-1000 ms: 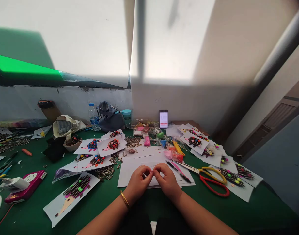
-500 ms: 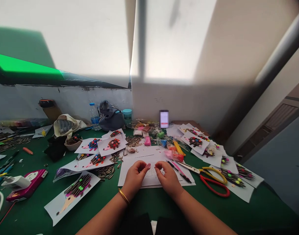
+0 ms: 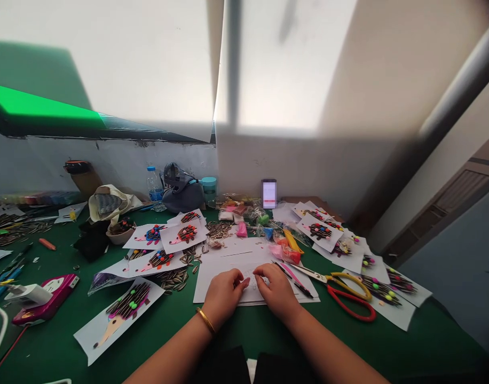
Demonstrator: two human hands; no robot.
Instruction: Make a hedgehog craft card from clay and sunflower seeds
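Note:
My left hand (image 3: 227,290) is over the white paper (image 3: 220,261), its fingers curled and the thumb pressed toward them; a small bit of pink shows at the fingertips. Close to its right is my right hand (image 3: 273,288), also with curled fingers, and whatever it pinches is too small to tell. Between the hands, faint drawn lines show on the paper. A black pen (image 3: 298,282) and large scissors with yellow and red handles (image 3: 351,301) lie to the right of my right hand. Pink clay (image 3: 241,230) and bagged red clay (image 3: 290,256) sit beyond the paper.
Hedgehog pictures (image 3: 126,314) made with seeds lie left and right. Loose seeds (image 3: 174,280) are scattered left of the paper. A phone (image 3: 269,194) stands against the wall, with a water bottle (image 3: 155,191) and a grey bag (image 3: 182,194) further left. A magenta device (image 3: 48,301) holds a white plug.
My left hand has moved slightly right, closer to my right hand, and its fingers have turned a little. My right hand has barely moved.

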